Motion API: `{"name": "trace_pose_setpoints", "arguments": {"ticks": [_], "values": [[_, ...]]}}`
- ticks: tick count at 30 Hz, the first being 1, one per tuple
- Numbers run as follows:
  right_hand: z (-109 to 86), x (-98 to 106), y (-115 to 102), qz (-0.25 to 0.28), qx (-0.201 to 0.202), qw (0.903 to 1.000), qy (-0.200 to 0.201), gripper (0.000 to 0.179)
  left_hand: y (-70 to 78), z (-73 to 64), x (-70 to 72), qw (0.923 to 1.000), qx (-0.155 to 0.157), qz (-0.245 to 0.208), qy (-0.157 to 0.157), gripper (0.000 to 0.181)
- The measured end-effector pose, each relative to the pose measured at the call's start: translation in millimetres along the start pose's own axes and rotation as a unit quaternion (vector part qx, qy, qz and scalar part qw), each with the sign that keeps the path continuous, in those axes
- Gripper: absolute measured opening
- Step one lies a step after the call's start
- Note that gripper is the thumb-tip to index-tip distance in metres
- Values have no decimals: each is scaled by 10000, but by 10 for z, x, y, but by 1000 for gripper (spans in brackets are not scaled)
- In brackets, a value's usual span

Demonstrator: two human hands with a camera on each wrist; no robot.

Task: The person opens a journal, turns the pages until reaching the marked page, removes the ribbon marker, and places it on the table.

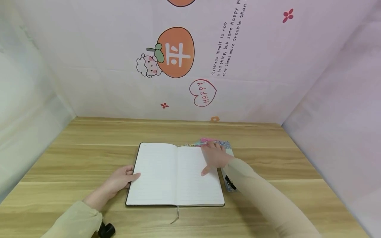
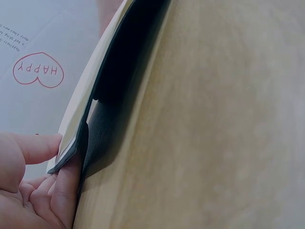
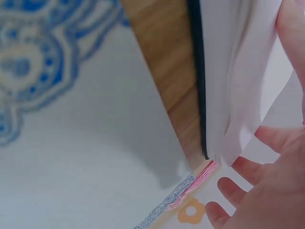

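Observation:
An open notebook (image 1: 154,175) with a dark cover and faintly lined, otherwise blank pages lies on the wooden table in the head view. Its ribbon marker (image 1: 178,215) trails out at the bottom. My left hand (image 1: 120,178) pinches the left edge, thumb on the page. In the left wrist view, fingers of that hand (image 2: 43,191) reach under the dark cover (image 2: 121,76), which is slightly raised. Across the upper right page rests my right hand (image 1: 215,157), fingers spread. The right wrist view shows those fingertips (image 3: 245,167) by the page edges.
A flat blue-and-white patterned item (image 1: 230,188) lies partly under the notebook's right side, beneath my right forearm. Something pink (image 1: 206,139) shows behind the top edge. A printed white cloth (image 1: 119,92) stands at the table's back, with plain white cloth on both sides.

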State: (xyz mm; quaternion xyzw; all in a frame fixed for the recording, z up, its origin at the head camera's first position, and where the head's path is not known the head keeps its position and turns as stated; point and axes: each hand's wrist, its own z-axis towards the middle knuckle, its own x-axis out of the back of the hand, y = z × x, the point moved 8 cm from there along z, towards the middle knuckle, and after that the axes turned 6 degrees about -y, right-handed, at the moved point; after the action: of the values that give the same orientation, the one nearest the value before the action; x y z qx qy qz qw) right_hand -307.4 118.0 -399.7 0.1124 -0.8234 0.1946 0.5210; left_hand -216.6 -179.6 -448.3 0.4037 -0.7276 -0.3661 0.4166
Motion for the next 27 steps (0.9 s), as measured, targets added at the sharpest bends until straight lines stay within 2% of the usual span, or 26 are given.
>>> {"name": "trace_pose_setpoints", "arguments": {"ticks": [4, 7, 14, 18, 23, 27], "values": [[29, -9, 28, -158, -137, 9998, -69, 114, -12, 3, 1, 10000, 23, 52, -7, 59], [35, -10, 41, -151, -163, 9997, 30, 114, -19, 6, 4, 10000, 25, 52, -2, 59], [-53, 39, -26, -124, -10, 9975, 692, 108, -17, 11, 23, 10000, -25, 48, 12, 59], [-147, 36, -109, -75, 115, 9964, 832, 96, -10, 10, 24, 10000, -47, 62, 9, 58], [-258, 12, -216, 327, 488, 9943, 886, 80, -10, 5, 19, 10000, -34, 79, 43, 57], [-364, -7, -321, 157, 1049, 9885, 1080, 69, -3, -4, 14, 10000, -37, 77, 45, 56]]}}
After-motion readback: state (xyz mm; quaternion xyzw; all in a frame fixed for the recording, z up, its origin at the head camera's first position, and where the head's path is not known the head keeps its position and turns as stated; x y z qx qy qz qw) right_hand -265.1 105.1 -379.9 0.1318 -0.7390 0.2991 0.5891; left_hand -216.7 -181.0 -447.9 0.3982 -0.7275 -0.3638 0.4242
